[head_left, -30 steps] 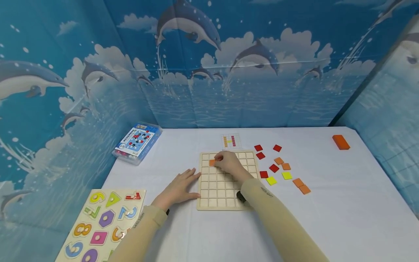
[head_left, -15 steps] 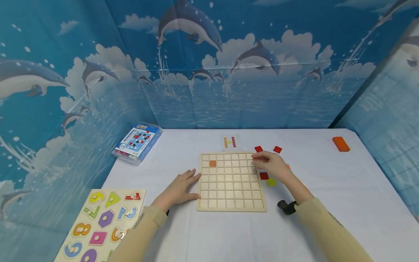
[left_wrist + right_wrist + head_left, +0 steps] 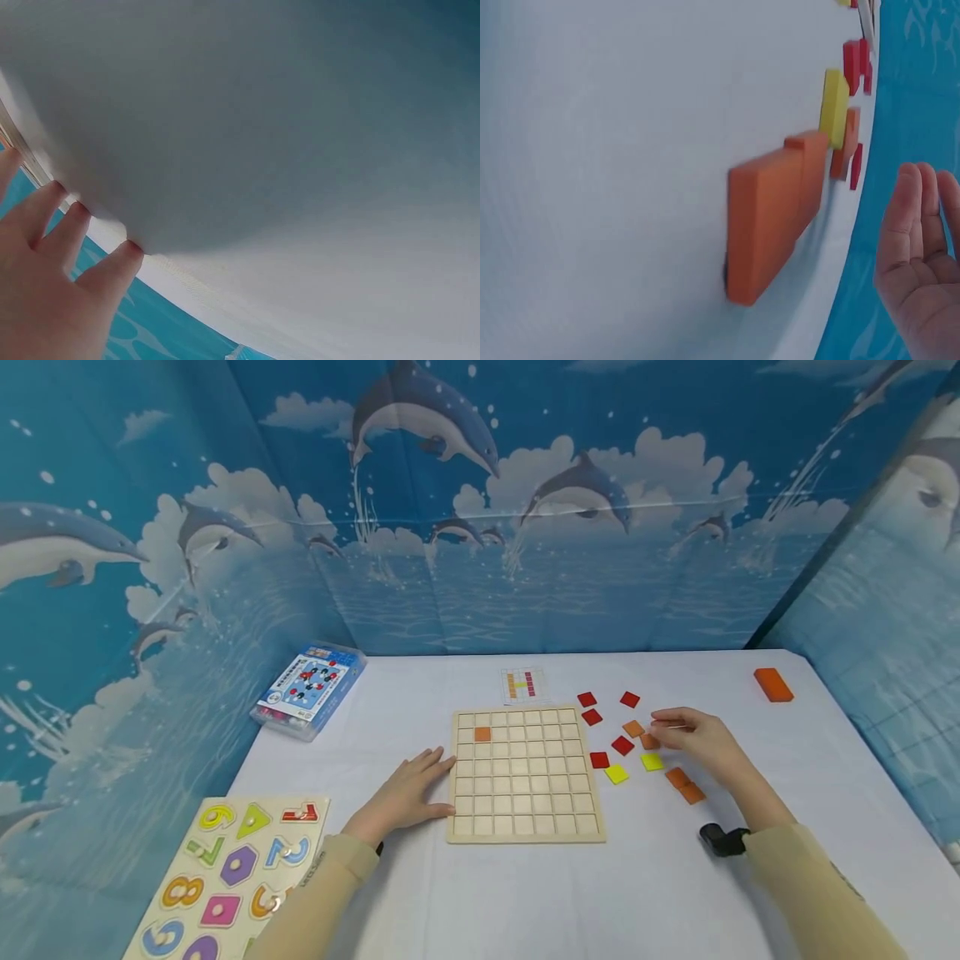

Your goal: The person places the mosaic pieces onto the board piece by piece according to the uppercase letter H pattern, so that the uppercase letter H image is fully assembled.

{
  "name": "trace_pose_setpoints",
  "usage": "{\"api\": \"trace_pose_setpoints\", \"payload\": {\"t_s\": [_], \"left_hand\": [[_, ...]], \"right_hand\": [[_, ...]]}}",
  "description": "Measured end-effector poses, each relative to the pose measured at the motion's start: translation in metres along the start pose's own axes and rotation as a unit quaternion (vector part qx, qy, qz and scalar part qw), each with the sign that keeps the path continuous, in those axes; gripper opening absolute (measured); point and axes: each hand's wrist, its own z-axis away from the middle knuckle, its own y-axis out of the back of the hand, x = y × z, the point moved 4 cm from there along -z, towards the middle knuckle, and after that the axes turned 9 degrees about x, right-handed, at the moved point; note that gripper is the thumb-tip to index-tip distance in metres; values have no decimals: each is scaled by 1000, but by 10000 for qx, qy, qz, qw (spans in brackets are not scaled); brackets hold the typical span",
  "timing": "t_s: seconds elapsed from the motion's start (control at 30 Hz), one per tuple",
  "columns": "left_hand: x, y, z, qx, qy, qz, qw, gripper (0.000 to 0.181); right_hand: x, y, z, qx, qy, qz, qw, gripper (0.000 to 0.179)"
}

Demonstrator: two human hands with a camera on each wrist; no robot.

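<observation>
A wooden grid board lies mid-table, with one orange tile in a cell near its upper left. My left hand lies flat with fingers spread, its fingertips and thumb at the board's left edge. The left wrist view shows those fingers resting on the white cloth. My right hand hovers over the loose tiles, fingertips beside an orange tile, with nothing between them. In the right wrist view its fingers are extended, beyond two touching orange tiles and a yellow tile.
Red tiles and yellow tiles lie scattered right of the board. A pattern card is behind it. At left stand a boxed set and a number puzzle. An orange block sits far right.
My right hand has left the orange tile in the board's cell and swung right to the loose tiles. The left hand stays at the board's edge.
</observation>
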Motion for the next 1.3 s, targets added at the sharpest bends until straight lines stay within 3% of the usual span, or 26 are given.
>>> {"api": "trace_pose_setpoints", "payload": {"t_s": [0.23,0.6,0.9,1.3], "left_hand": [[1,1,0,-35,-13,-25,10000,83],[0,1,0,12,-108,-17,9999,82],[-2,-1,1,9,-62,-86,9999,83],[0,1,2,72,-149,-26,9999,82]], "right_hand": [[8,3,-7,178,-258,-71,9995,59],[15,0,-15,77,-208,128,9997,62],[15,-8,-27,-122,21,758,9970,57],[14,-11,-32,-77,-163,1056,9943,53]]}}
